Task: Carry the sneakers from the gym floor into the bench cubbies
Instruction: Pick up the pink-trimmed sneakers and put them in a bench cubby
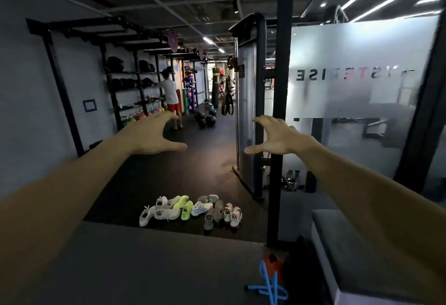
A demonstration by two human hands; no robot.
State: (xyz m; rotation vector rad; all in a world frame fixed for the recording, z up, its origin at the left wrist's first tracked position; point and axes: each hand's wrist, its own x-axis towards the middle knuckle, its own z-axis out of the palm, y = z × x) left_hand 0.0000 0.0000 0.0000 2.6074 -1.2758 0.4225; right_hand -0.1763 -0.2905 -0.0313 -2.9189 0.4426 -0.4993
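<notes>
While outstretched, both hands (154, 135) empty.

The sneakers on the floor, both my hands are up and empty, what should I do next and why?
Probably lower both hands to the pile of sneakers and pick up a pair. The left hand and right hand are open, raised well above it, and every shoe lies on the dark floor.

Dark gym floor (193, 160), frosted glass wall (350, 68)
</notes>
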